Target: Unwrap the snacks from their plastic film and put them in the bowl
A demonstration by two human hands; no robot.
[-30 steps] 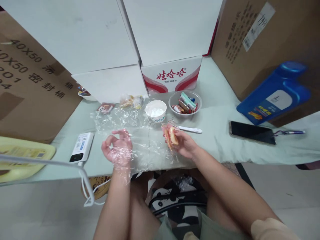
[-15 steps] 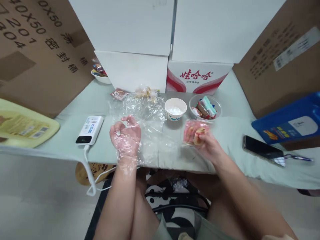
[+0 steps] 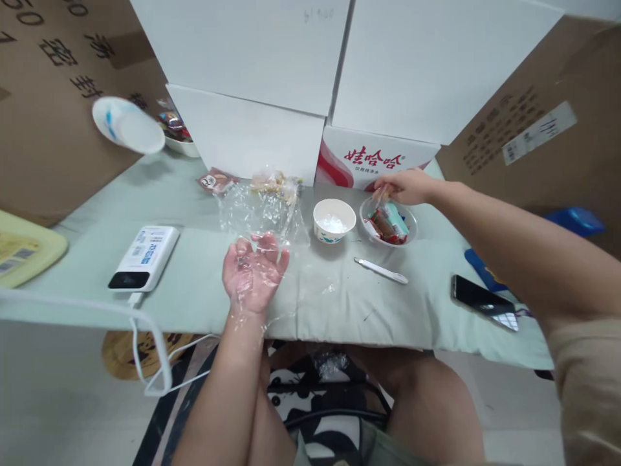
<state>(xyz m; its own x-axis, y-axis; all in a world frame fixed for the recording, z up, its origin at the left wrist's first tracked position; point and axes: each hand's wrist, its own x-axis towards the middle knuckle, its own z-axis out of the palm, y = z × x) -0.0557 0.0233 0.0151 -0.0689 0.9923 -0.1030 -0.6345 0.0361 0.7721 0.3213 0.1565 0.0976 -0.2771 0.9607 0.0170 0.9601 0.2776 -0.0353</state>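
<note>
My left hand (image 3: 255, 272), in a thin clear plastic glove, is palm up with its fingers apart and loosely bent; nothing rests in it. It is just in front of a crumpled clear plastic sheet (image 3: 257, 213). My right hand (image 3: 407, 186) reaches to the back rim of a clear plastic bowl (image 3: 411, 234). Its fingers pinch a snack packet (image 3: 385, 194), partly hidden by the hand, above the wrapped snacks (image 3: 391, 223) in the bowl. Left of that bowl is a paper bowl (image 3: 334, 217) with clear plastic inside. A white pen-shaped tool (image 3: 381, 270) lies in front.
A tilted paper bowl (image 3: 129, 125) shows in front of the left carton (image 3: 140, 58), seemingly in mid-air. A power bank (image 3: 145, 255) with a white cable is at left, a phone (image 3: 482, 301) at right. White boxes (image 3: 247, 129) wall off the back.
My right hand has moved from the table's front to the clear bowl at the back, uncovering the white tool. A tilted paper bowl has appeared at upper left. My left hand has opened more.
</note>
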